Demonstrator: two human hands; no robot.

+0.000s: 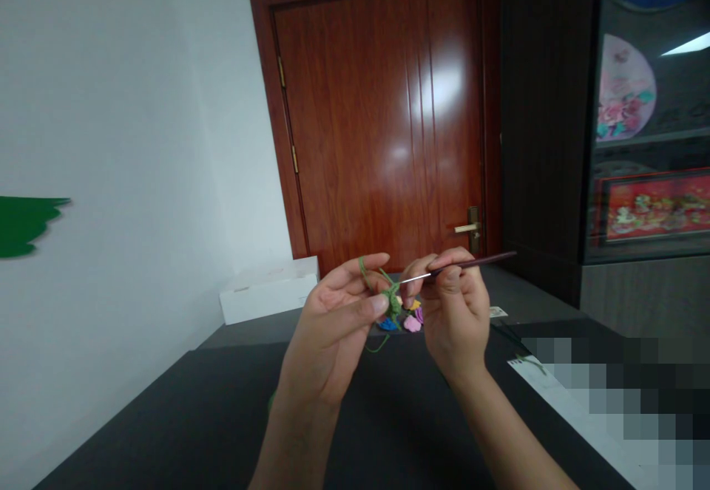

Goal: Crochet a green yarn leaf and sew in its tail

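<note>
Green crochet work [393, 299] hangs above pink, blue and yellow crocheted pieces [411, 323], beneath a glossy reddish-brown wood-grain door [382, 120].

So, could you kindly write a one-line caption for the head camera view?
Left hand pinches green yarn while right hand holds a crochet hook above colourful crocheted pieces.

Red-brown wooden door [382, 113] at 12 o'clock, brass lever handle [469, 228] on it; white box [269, 290] at 10; glass display cabinet [646, 106] at 2; green wall decal [22, 225] at 9.
</note>
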